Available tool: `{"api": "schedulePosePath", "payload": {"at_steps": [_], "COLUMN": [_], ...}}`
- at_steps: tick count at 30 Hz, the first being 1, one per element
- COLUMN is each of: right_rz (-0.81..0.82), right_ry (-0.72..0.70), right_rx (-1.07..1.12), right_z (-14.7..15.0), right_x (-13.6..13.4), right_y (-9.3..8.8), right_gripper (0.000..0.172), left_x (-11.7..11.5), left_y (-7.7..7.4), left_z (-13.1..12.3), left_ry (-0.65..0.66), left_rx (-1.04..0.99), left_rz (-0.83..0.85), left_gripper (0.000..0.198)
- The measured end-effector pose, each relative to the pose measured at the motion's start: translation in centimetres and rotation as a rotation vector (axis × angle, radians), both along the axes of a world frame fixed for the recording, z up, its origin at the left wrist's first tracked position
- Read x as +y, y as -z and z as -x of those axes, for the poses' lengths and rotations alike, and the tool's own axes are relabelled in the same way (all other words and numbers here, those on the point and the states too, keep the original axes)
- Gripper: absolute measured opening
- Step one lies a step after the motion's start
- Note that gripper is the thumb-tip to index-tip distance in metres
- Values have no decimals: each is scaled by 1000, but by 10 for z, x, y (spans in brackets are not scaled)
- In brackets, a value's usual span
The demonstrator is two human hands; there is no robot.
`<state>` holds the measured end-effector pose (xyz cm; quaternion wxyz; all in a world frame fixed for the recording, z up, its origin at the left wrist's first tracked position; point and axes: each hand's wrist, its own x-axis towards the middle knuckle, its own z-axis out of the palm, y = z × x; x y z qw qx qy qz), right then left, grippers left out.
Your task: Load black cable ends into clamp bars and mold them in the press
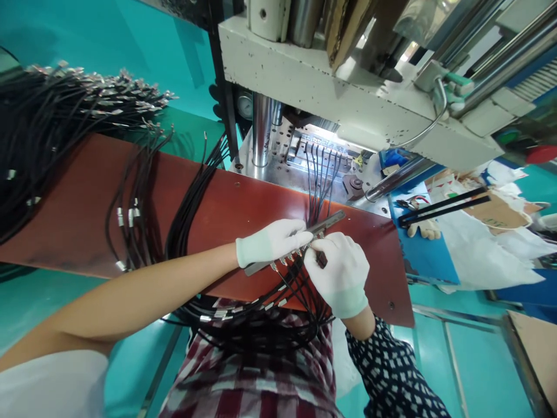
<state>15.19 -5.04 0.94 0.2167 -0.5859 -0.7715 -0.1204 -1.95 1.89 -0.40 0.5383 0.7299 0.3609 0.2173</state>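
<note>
My left hand (278, 240), in a white glove, is closed round a narrow metal bar (328, 222) that slants up to the right over the brown board (261, 203). Small metal cable ends (285, 259) sit along the bar's lower edge. At the bar's right part my right hand (342, 270), also gloved, has its fingers pinched together at the cable ends; what they grip is too small to tell. Black cables (261, 316) hang from the bar and loop over the board's near edge and my lap.
Behind the board stands a press (304, 75) with several cables running into its lit metal mould (319, 152). Cable bundles (187, 215) lie at the left, with a large pile (56, 116) beyond. Pliers (411, 203) and a spare glove (424, 229) lie on the blue surface at right.
</note>
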Motion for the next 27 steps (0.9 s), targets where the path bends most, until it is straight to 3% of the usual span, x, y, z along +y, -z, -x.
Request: {"api": "schedulePosePath", "payload": {"at_steps": [8,16,20,24,27], "right_rz": [70,-8,52,90,90], "right_ry": [-41,-61,-51,-51,-70], "right_rx": [-22,-33,-37,-44,-47], "right_z": [8,17,14,15,21], "right_x": [-11,-4,-11,-19,-19], "right_y": [-8,6,-2,-10,-9], "right_gripper": [11,18,11,14,10], "left_x": [-2,-3,-3,-4,-5], "left_y": [-1,-1,-2,-3,-1], "left_z": [-1,-1,-1,-2,-2], "left_ry": [-17,-26,-42,-45,-59], "left_rx": [-38,-34,-32,-59,-67], "left_rz": [31,17,20,148,122], "left_gripper": [36,37,36,35,35]}}
